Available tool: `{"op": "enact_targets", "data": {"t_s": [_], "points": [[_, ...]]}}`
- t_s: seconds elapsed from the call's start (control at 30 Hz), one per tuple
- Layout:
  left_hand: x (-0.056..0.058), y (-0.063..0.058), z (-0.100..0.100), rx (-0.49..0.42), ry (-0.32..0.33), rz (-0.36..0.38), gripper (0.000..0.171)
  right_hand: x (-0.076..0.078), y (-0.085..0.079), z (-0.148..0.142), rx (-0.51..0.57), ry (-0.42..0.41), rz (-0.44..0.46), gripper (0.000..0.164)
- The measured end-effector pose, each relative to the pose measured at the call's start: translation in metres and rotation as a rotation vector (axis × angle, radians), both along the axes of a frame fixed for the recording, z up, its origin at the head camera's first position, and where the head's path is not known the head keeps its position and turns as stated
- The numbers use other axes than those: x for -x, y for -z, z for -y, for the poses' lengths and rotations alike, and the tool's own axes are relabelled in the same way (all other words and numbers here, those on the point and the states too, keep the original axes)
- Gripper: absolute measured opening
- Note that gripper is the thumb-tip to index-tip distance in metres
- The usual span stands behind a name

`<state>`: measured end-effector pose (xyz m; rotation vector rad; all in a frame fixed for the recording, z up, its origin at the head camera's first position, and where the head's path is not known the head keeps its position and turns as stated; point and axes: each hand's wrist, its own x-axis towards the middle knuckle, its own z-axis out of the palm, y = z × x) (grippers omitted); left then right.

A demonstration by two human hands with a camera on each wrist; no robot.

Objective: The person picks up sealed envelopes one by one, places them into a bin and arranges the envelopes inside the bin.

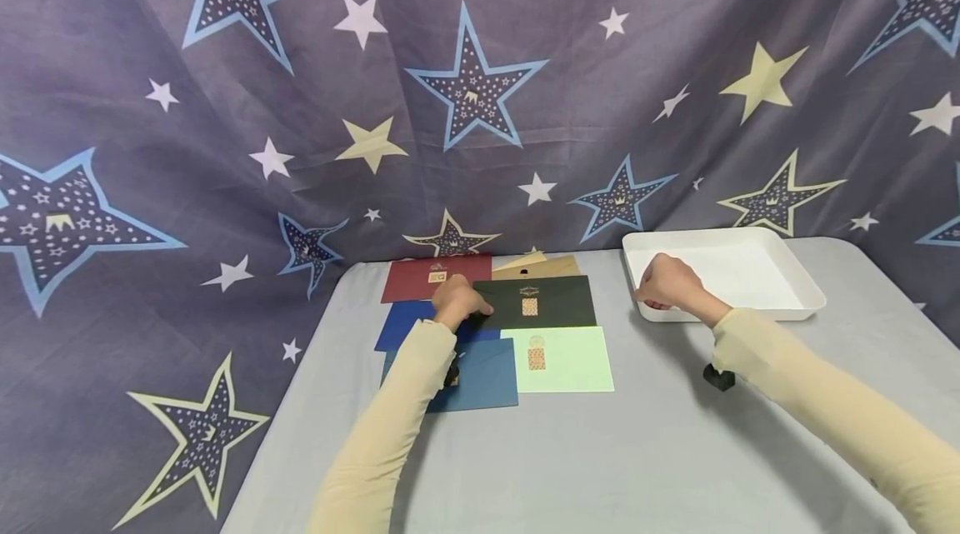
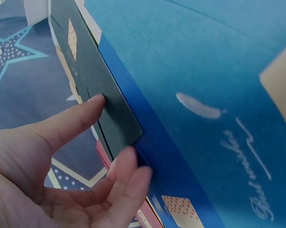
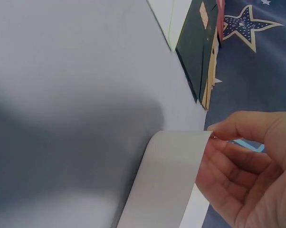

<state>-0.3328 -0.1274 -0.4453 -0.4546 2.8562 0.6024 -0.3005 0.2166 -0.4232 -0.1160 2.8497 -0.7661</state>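
My left hand (image 1: 457, 301) is at the left end of a dark green envelope (image 1: 562, 301) bearing a patterned stamp. In the left wrist view, its thumb rests on the envelope and its loosely bent fingers touch near the corner, the thumb well apart from them. Around it lie a dark red envelope (image 1: 405, 280), a royal blue envelope (image 1: 397, 326), a teal-blue envelope (image 1: 483, 384) with silvery handwriting and a pale green envelope (image 1: 577, 363). My right hand (image 1: 667, 284) pinches the near-left rim of a white tray (image 1: 810, 301) between thumb and fingers.
Tan envelopes (image 1: 558, 266) stick out behind the dark green one. A starry curtain (image 1: 525, 101) hangs right behind the table (image 1: 600, 459), which has a pale grey-blue cover. Black wrist cameras, one of them a small box (image 1: 718, 377), hang under the sleeves.
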Motion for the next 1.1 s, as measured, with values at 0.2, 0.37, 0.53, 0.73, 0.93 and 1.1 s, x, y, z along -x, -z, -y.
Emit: {"op": "enact_targets", "data": {"t_s": [0.2, 0.37, 0.53, 0.73, 0.93, 1.1], "points": [[0.002, 0.001, -0.003, 0.019, -0.025, 0.025, 0.039, -0.002, -0.002, 0.008, 0.008, 0.002, 0.002, 0.018], [0.003, 0.002, -0.003, 0.022, -0.033, 0.043, 0.04, -0.006, -0.004, 0.018, 0.013, -0.002, 0.008, 0.02], [0.003, 0.002, -0.003, 0.021, -0.047, 0.057, 0.041, -0.008, -0.006, 0.027, 0.022, -0.006, 0.019, 0.019], [0.003, 0.004, -0.003, 0.007, -0.054, 0.055, 0.044, -0.012, -0.005, 0.036, 0.027, -0.016, 0.016, 0.02], [0.002, 0.003, -0.007, 0.018, -0.05, 0.052, 0.043, -0.015, -0.001, 0.044, 0.037, -0.042, -0.005, 0.026], [0.002, 0.002, -0.009, 0.016, -0.049, 0.053, 0.036, -0.018, 0.0, 0.051, 0.031, -0.048, -0.009, 0.023]]}}
